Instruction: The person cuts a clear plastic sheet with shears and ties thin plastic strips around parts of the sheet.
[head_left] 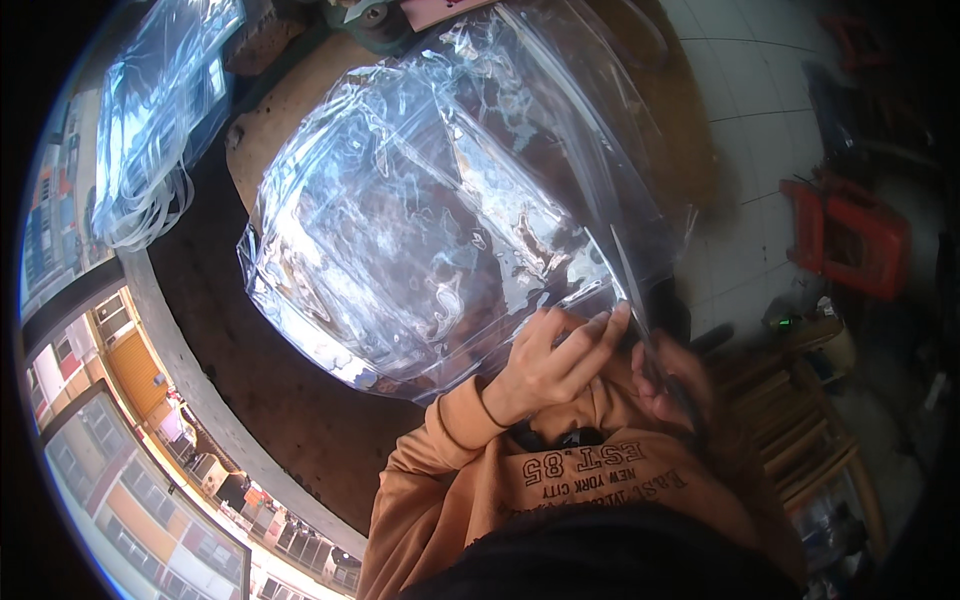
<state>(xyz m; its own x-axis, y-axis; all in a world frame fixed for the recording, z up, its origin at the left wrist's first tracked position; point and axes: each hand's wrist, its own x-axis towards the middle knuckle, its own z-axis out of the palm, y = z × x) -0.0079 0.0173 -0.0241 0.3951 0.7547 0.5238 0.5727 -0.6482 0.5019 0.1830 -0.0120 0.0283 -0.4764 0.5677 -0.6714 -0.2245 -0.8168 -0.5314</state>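
Observation:
A large, crinkled piece of clear plastic sheeting (400,210) spreads in front of me, bright with reflections. My left hand (555,360) pinches its near right edge between the fingers. Just to the right, my right hand (672,385) is closed around the dark handles of a pair of scissors (629,275). Their long blades point away from me, next to my left fingertips and along the plastic's edge. Glare and overlapping folds obscure whether the blades are parted or how much plastic lies between them.
More clear plastic with looped strips (150,200) hangs at the far left. A brown work surface (215,290) lies under the sheeting, beside a window ledge (190,370). Red stools (860,235) stand on the tiled floor at right, with a wooden slatted chair (800,430) nearer me.

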